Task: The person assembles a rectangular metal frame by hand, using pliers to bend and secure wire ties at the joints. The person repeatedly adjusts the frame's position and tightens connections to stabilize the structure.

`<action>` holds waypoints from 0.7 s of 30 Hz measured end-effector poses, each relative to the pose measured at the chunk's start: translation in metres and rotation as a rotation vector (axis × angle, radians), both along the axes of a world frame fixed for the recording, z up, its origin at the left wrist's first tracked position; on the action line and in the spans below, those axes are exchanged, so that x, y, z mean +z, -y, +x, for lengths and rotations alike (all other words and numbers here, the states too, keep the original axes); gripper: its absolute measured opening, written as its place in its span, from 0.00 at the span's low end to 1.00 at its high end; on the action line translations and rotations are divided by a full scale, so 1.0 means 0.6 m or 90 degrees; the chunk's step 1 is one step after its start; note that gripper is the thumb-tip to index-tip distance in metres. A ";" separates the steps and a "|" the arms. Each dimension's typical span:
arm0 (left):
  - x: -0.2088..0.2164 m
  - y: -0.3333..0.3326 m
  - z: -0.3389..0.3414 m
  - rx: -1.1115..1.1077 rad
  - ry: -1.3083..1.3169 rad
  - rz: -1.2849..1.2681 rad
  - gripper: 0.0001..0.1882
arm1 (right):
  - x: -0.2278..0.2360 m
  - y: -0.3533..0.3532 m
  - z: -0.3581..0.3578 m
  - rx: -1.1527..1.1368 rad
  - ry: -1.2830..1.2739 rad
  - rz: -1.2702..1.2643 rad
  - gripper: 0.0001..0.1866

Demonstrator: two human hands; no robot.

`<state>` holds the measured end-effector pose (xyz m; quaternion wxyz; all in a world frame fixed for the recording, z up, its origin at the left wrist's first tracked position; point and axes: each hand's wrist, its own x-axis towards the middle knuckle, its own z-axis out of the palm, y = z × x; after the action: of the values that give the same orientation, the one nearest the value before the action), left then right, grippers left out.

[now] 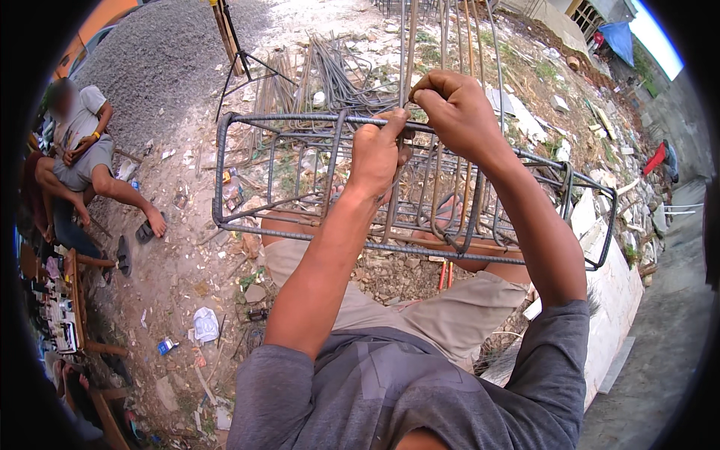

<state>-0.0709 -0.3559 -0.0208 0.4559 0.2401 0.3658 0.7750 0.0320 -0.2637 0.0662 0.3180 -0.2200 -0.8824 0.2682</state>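
A steel rebar cage (pixel 220 169), made of long ribbed bars and bent square stirrups, lies crosswise in front of me, over my legs. My left hand (pixel 376 156) is closed around its upper bar near the middle, where a stirrup meets it. Just above and to the right, my right hand (pixel 456 112) is curled in a pinch by the same joint. Whatever sits between its fingertips is too small and too covered to name. Several long upright rods (pixel 442 37) rise behind the hands.
Behind the cage lies a heap of bent rebar (pixel 341 75); a black tripod (pixel 241 56) stands beside a gravel pile (pixel 165 52). A seated person (pixel 82 142) is at the left. Rubble and white slabs (pixel 611 300) lie to the right, with a crumpled white bag (pixel 205 325) on the dirt.
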 end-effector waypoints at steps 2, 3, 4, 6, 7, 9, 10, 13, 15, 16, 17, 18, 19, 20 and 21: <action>0.001 0.004 -0.003 -0.009 0.042 -0.004 0.15 | -0.006 0.004 0.008 0.021 -0.037 -0.002 0.12; 0.000 0.004 -0.002 -0.015 0.051 0.003 0.15 | -0.008 0.003 0.009 0.012 -0.033 -0.022 0.12; -0.001 0.003 -0.001 -0.021 0.060 0.011 0.15 | -0.007 0.003 0.004 0.004 -0.043 -0.052 0.12; 0.004 0.004 0.000 -0.010 0.039 -0.007 0.16 | 0.002 0.001 -0.016 -0.012 -0.063 -0.112 0.11; 0.006 0.003 0.001 -0.004 0.028 -0.016 0.16 | 0.008 -0.006 -0.021 -0.005 -0.043 -0.141 0.13; -0.001 0.003 -0.002 -0.003 0.015 -0.011 0.17 | -0.003 -0.026 -0.042 -0.012 -0.051 -0.105 0.13; -0.002 0.002 -0.003 -0.003 0.009 -0.006 0.17 | -0.006 -0.032 -0.051 -0.014 -0.054 -0.085 0.13; -0.005 0.005 -0.004 0.000 -0.030 -0.029 0.19 | -0.009 -0.033 -0.070 -0.061 0.012 0.055 0.13; -0.007 0.006 -0.004 0.002 -0.054 -0.014 0.20 | -0.003 -0.023 -0.077 -0.082 0.066 0.105 0.14; -0.008 0.007 -0.003 0.002 -0.065 -0.007 0.21 | -0.008 -0.025 -0.079 -0.090 0.061 0.137 0.13; -0.007 0.007 -0.003 0.004 -0.074 -0.011 0.21 | -0.017 -0.031 -0.083 -0.098 0.055 0.170 0.13; -0.005 0.008 -0.003 0.007 -0.083 -0.016 0.22 | -0.021 -0.031 -0.086 -0.105 0.050 0.202 0.13; -0.005 0.009 -0.002 0.011 -0.091 -0.021 0.22 | -0.024 -0.032 -0.088 -0.115 0.054 0.198 0.13; -0.006 0.009 -0.003 0.007 -0.091 -0.016 0.22 | -0.026 -0.033 -0.089 -0.125 0.058 0.194 0.13; -0.007 0.008 -0.004 0.005 -0.092 -0.011 0.21 | -0.027 -0.031 -0.092 -0.135 0.061 0.191 0.13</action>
<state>-0.0735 -0.3609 -0.0249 0.4276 0.2902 0.4055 0.7540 -0.0230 -0.2449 0.0502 0.3313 -0.2745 -0.8984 0.0880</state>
